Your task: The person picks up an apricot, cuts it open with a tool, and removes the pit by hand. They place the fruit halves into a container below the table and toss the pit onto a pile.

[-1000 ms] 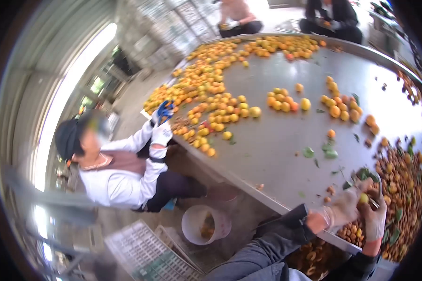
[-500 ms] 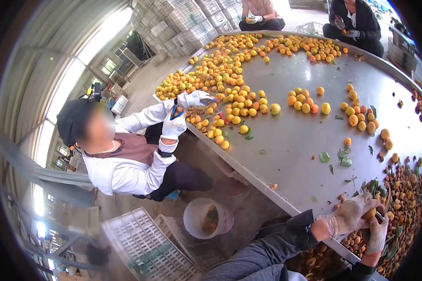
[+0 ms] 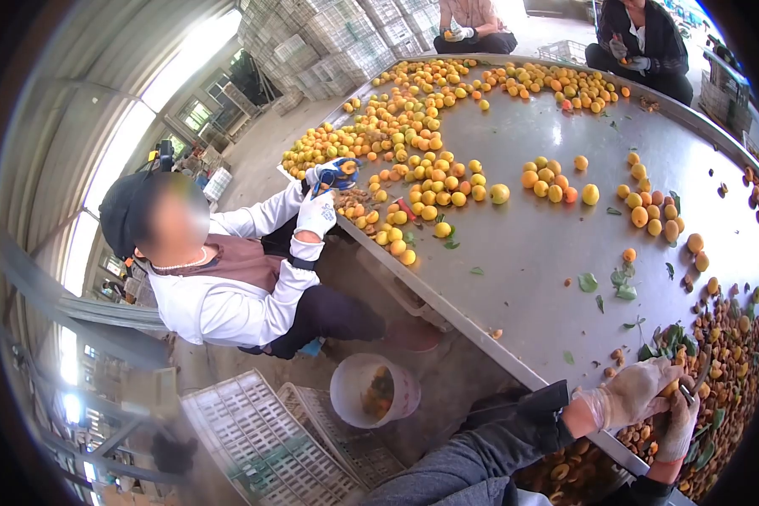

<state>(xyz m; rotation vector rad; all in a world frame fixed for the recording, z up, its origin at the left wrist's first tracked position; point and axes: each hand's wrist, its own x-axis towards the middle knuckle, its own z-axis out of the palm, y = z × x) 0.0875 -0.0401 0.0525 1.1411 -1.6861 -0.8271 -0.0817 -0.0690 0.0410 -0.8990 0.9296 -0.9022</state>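
Note:
At the lower right, over the table edge, my left hand [image 3: 628, 395] in a pale glove is closed around an apricot [image 3: 669, 389]. My right hand [image 3: 677, 426], gloved too, grips a thin metal hand tool [image 3: 693, 381] whose curved prong points up past the fruit. Both hands meet at that apricot; the tool's exact kind and its contact with the fruit cannot be made out. Under and beside them lies a heap of brownish apricot pieces or pits [image 3: 724, 390] with leaves mixed in.
Whole apricots [image 3: 413, 126] cover the far left of the metal table [image 3: 514, 253], with small groups mid-table. At left a co-worker [image 3: 219, 270] handles fruit; two more people sit beyond. A white bucket [image 3: 343, 392] and plastic crates [image 3: 261, 438] stand on the floor.
The left co-worker's far hand has drawn back from the fruit pile to their other hand. My hands stay together at the apricot, which now shows less between my fingers.

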